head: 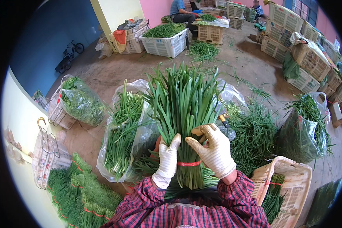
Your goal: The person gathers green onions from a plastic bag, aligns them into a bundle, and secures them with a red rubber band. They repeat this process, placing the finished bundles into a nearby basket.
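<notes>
A large bundle of green garlic chives (185, 105) stands upright in front of me, its leaf tips spread at the far end. A red band (189, 164) goes round its lower part. My left hand (168, 159), in a whitish glove, holds the bundle's left side with the thumb in front; its other fingers are hidden behind the leaves. At the bundle's right side is my gloved right hand (213, 151), fingers bent and apart, thumb and fingertips close to the leaves. Whether they touch them is hard to tell. Loose chives lie beneath the bundle.
An open plastic bag of chives (121, 136) lies left; a loose pile (250, 134) and a knife (224, 121) lie right. Banded bundles (94, 196) cover the lower left. A plastic crate (295, 196) holds another bundle. A person (182, 12) sits beyond, near stacked crates (279, 34).
</notes>
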Tool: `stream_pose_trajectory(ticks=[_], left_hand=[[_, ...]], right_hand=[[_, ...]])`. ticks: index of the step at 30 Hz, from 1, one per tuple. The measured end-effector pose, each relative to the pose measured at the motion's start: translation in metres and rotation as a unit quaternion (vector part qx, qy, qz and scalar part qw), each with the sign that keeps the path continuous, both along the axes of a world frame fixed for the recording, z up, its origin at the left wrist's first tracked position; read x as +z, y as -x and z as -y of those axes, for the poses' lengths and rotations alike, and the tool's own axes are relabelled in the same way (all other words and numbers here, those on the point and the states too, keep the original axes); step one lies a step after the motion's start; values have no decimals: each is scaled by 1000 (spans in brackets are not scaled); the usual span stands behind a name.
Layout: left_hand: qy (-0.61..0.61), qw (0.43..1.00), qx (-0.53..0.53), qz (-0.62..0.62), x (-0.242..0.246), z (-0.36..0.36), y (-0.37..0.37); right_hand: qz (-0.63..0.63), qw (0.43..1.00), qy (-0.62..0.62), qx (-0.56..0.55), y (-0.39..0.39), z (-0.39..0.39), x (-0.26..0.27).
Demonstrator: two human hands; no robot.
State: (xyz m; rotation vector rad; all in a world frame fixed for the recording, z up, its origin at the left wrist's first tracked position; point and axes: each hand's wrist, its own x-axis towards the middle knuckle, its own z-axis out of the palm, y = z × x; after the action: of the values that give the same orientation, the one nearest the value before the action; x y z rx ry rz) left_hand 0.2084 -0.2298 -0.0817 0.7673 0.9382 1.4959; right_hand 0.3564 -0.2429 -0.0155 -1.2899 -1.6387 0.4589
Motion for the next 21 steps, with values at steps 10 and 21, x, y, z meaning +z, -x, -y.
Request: stream_pose_trajectory(ticks=[10,21], left_hand=[[-19,999,-1,-39,-21,-6,7],[-46,993,17,-110,-20,-3,6]], right_hand=[[-111,988,92,57,-26,-8,-32],[-72,992,-76,-66,-65,-15,-11]])
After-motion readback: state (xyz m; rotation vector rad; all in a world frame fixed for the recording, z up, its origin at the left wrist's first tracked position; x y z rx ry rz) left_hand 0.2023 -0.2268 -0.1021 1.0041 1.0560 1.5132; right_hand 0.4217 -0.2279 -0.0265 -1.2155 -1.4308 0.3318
